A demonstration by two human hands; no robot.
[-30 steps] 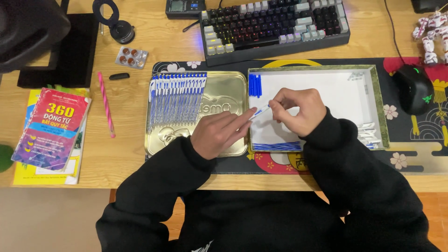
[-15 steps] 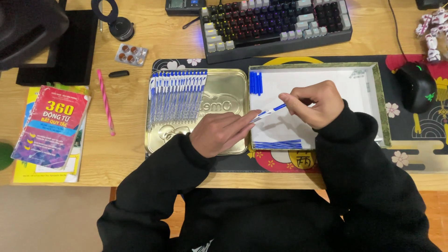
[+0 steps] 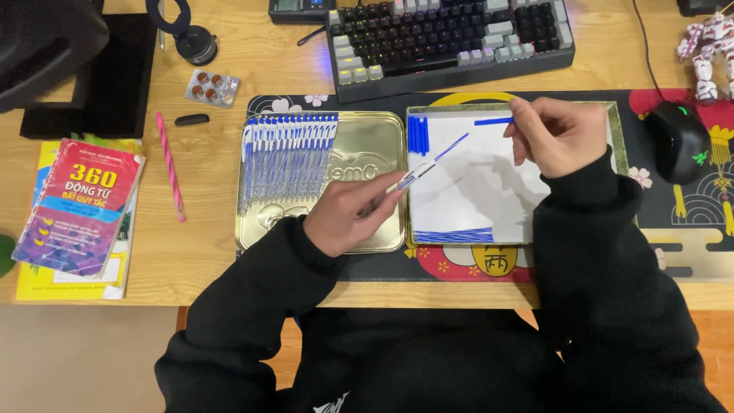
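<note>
Left hand (image 3: 348,218) clamped on a pen (image 3: 428,162) angled over the gap between gold tin (image 3: 375,145) and white tray (image 3: 466,191); right hand (image 3: 558,138) pinching a blue cap (image 3: 493,121) above the tray; pen row (image 3: 287,157) in tin; keyboard (image 3: 451,38) beyond on tabletop (image 3: 206,252).

Gold tin (image 3: 382,145), blue-white pens (image 3: 287,153), pink pencil (image 3: 170,164), black sleeves (image 3: 596,252)

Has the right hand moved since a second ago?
Yes. The right hand has moved up and right across the white-lined tray, toward the keyboard, carrying a blue cap.
</note>
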